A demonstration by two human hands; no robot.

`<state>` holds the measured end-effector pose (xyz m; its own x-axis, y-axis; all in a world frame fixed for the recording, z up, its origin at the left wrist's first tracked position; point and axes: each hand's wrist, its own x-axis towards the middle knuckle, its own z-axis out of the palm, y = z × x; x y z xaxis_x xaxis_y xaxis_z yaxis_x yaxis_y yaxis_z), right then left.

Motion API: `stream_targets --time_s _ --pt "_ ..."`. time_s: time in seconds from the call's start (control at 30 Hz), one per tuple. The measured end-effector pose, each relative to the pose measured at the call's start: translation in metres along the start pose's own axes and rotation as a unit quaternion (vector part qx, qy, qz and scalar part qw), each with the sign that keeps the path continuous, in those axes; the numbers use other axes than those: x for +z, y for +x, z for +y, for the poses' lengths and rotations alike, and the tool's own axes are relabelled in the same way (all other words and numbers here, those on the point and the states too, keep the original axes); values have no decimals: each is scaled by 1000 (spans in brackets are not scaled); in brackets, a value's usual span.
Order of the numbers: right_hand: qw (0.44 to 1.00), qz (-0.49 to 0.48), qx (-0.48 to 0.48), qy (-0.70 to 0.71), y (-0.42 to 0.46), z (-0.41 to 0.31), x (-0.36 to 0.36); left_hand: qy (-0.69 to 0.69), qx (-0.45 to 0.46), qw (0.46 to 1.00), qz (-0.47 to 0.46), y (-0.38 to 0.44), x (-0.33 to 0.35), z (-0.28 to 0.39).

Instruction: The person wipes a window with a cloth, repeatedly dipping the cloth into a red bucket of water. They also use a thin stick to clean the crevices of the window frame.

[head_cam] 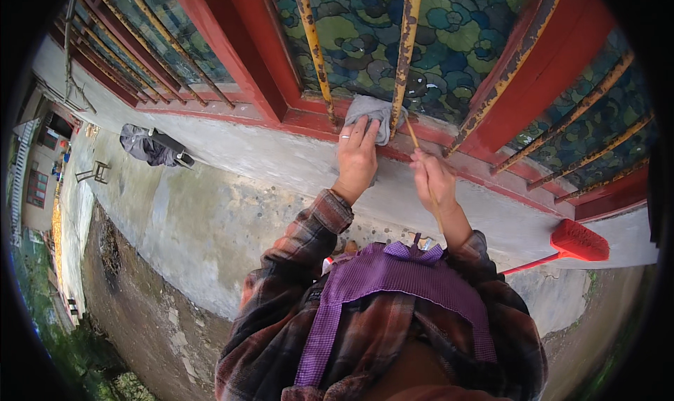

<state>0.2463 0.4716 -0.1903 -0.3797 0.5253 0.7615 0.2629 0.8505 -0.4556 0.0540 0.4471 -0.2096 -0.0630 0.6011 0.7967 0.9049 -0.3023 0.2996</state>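
Note:
My left hand (359, 151) grips a bunched grey cloth (368, 108) at the foot of a barred window. The cloth lies on the red window sill (310, 121), partly behind a rusty yellow metal bar (404, 53). In my right hand (434, 177) is a thin wooden stick (413, 131). Its upper tip reaches the cloth's right edge, while the lower end sticks out below my palm. Behind the bars is a window pane (363, 37) with a green and blue rounded pattern. What lies under the cloth is hidden.
A red broom (579, 240) leans head-up by the wall (253, 148) at right. Against the wall at left stands a dark-covered object (150, 145). A small stool (95, 172) is farther off on the concrete ground (200, 216). More bars (571, 132) cross the neighbouring window.

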Motion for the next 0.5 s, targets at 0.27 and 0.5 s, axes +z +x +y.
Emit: stream_targets --time_s 0.27,0.5 --pt "992 16 102 78 -42 -38 -46 -226 -317 919 -54 2 -34 50" --pt "987 45 101 118 -79 -37 -98 -252 -198 945 65 9 -7 112"
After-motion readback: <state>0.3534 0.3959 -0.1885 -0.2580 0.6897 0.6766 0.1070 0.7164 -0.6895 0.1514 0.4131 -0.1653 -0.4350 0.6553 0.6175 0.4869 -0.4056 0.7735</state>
